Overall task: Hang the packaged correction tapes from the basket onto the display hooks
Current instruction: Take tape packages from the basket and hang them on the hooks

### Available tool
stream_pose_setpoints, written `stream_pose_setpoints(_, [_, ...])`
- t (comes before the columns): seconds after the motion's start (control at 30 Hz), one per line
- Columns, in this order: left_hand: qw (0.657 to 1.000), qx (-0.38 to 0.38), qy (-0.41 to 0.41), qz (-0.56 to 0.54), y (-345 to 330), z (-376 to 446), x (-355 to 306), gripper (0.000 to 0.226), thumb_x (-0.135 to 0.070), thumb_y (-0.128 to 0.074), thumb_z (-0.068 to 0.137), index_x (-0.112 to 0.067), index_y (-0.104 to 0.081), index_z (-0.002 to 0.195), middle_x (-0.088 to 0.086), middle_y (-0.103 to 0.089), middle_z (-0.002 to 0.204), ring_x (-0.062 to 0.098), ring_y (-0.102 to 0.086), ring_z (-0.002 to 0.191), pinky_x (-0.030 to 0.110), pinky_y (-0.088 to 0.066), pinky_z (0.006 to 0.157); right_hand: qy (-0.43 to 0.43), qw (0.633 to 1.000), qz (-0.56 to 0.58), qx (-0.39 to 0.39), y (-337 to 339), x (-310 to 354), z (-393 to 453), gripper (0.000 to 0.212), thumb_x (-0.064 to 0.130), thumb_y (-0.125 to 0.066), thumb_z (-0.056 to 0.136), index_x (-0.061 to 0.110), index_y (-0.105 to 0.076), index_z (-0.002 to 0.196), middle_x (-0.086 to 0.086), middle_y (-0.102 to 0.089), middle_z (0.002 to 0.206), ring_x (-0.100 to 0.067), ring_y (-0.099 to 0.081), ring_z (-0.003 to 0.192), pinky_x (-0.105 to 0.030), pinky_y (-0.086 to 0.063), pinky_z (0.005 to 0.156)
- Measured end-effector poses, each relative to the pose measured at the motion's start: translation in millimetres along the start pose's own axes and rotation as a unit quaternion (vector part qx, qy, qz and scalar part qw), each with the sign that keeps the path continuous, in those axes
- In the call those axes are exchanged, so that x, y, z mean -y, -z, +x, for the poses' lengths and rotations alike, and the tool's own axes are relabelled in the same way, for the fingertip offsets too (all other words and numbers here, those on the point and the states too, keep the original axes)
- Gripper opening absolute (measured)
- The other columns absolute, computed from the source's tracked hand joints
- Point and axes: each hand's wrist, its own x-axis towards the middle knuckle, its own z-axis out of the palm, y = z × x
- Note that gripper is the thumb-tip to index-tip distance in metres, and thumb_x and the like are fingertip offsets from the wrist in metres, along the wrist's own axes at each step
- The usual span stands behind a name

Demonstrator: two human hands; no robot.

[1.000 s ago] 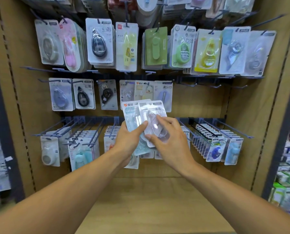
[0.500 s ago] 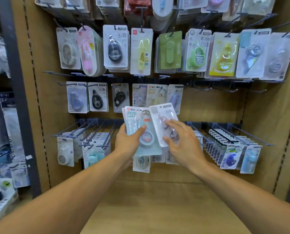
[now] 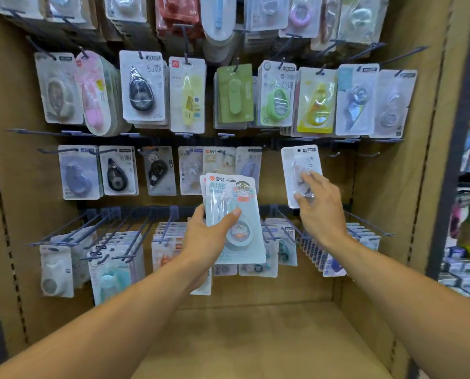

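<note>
Head view. My left hand (image 3: 206, 239) grips a small fanned stack of pale blue carded correction-tape packs (image 3: 235, 214), thumb across the front card and fingers curled behind; the front card carries a round tape dispenser under a clear blister and a cartoon figure near its top. The stack stands upright in front of the middle and lower rows and hides part of the lower-row packs (image 3: 251, 268) behind it. My right hand (image 3: 320, 209) pinches a single white carded correction-tape pack with a clear blister (image 3: 299, 170), thumb at the lower edge, fingers over the blister; the card is held nearly upright, its punched hole near the top, at the level of the middle row and just below the dark rail there. To its right, thin dark wire hooks (image 3: 370, 154) project from the brown perforated backboard (image 3: 332, 173) with nothing on them. Left of the white pack, the middle row holds a lilac-dispenser pack (image 3: 78, 173), a black-dispenser pack (image 3: 117, 172) and a bear-print pack (image 3: 158, 170), each hanging on its hook. The upper row shows, among others, a green carded pack (image 3: 235, 97) and a yellow-dispenser pack (image 3: 317, 105). The lower row has long grey wire pegs (image 3: 111, 233) reaching towards me, loaded with rows of white packs (image 3: 56, 269). The tan shelf floor (image 3: 255, 337) lies below both of my forearms. A dark upright post (image 3: 458, 160) bounds the bay on the right, with blurred goods beyond it. The basket does not appear in this view.
</note>
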Motion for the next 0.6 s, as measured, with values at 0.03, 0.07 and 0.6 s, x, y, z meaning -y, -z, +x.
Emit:
stream_pose_setpoints(0.03, [1.0,0.005,0.0,0.005,-4,0,-1,0.033,-0.037,-0.077,0.091,-0.038,-0.057,0.118,-0.011,-0.071,0.117,0.013,-0.071,0.103,0.029,-0.059,0.077,0.008,1.0,0.001,0.007,-1,1,0,0.054,0.021,-0.06,0.101,0.025,-0.042,0.152,0.003,-0.038,0.157,-0.02,-0.027,0.143,-0.036,-0.029,0.118])
stream_pose_setpoints(0.07, [1.0,0.007,-0.001,0.007,-7,-1,-2,0.035,-0.037,-0.077,0.091,-0.038,-0.057,0.12,-0.011,-0.071,0.117,0.014,-0.071,0.104,0.029,-0.059,0.076,0.009,1.0,0.005,0.006,-1,3,0,0.054,0.022,-0.059,0.101,0.025,-0.042,0.152,0.003,-0.038,0.157,-0.019,-0.026,0.143,-0.035,-0.029,0.118])
stream_pose_setpoints(0.6, [1.0,0.004,0.01,0.029,-4,8,6,0.03,-0.036,-0.077,0.091,-0.038,-0.056,0.114,-0.013,-0.071,0.11,0.01,-0.072,0.096,0.021,-0.056,0.061,-0.024,0.998,-0.028,0.053,-24,-1,30,0.051,0.019,-0.054,0.103,0.024,-0.041,0.152,0.0,-0.035,0.158,-0.029,-0.03,0.139,-0.039,-0.033,0.114])
